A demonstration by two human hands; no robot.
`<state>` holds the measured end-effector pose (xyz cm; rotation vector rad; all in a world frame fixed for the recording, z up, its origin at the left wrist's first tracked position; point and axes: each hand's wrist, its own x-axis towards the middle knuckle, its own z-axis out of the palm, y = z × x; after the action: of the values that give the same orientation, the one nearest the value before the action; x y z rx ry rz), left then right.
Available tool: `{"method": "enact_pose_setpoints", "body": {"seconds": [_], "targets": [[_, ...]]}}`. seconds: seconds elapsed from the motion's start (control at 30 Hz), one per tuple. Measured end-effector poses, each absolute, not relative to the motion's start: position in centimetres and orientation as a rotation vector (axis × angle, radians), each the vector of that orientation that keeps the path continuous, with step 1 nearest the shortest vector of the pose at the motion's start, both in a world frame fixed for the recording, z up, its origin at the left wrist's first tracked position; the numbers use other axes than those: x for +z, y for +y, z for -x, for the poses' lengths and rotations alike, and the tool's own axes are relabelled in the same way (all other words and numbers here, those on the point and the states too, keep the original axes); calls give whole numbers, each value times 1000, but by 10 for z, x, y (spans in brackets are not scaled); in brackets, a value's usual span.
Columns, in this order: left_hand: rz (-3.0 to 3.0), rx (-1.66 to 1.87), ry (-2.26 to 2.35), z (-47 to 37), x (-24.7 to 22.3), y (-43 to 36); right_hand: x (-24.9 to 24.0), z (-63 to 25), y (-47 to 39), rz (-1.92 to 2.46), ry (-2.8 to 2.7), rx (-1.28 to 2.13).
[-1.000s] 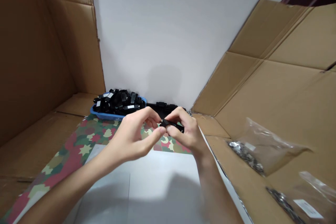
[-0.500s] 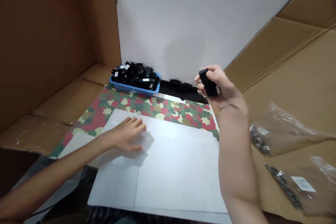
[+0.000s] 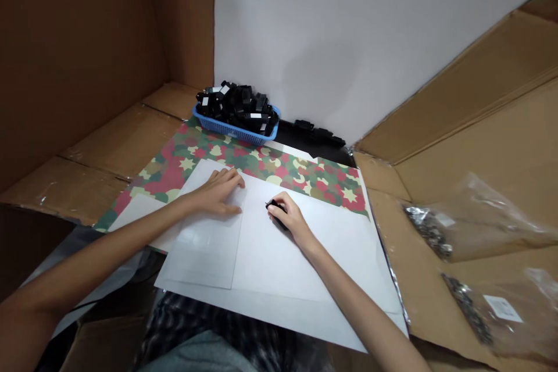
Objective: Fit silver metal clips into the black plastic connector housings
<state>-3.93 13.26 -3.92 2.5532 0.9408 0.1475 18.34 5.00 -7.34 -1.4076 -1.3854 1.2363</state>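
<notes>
My right hand (image 3: 293,220) grips a small black box-shaped piece (image 3: 274,203) between thumb and fingers, low over the middle of a white sheet (image 3: 314,261). Its underside and much of its body are hidden by the fingers. Spread fingers of my left hand (image 3: 218,193) rest near the top edge of a clear flat panel (image 3: 204,261), which lies on the left part of the white sheet. Nothing shows in that hand. A blue basket (image 3: 231,131), heaped with similar black pieces (image 3: 239,104), some with white labels, stands at the back.
Camouflage-patterned paper (image 3: 318,183) lies under the white sheet. Several black pieces (image 3: 320,132) sit on a black strip along the back wall. Cardboard walls stand on both sides. On the right lie two clear plastic bags (image 3: 471,215) with small shiny parts.
My right hand has come down and left from its raised position, bringing the black piece over the white sheet. My left hand remains on the panel. The camera view has shifted slightly.
</notes>
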Motion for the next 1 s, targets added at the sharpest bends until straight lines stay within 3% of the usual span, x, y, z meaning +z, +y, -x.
{"method": "enact_pose_setpoints", "body": {"seconds": [0.13, 0.6, 0.83, 1.0], "targets": [[-2561, 195, 932, 40, -39, 133, -81, -180, 49, 1538, -1486, 1041], [-2455, 240, 898, 41, -40, 133, -47, -163, 78, 1609, -1940, 935], [-2453, 243, 905, 43, -47, 132, -71, -154, 90, 1592, -2141, 668], [-2466, 183, 919, 42, -46, 132, -81, -161, 90, 1453, -2039, 704]]}}
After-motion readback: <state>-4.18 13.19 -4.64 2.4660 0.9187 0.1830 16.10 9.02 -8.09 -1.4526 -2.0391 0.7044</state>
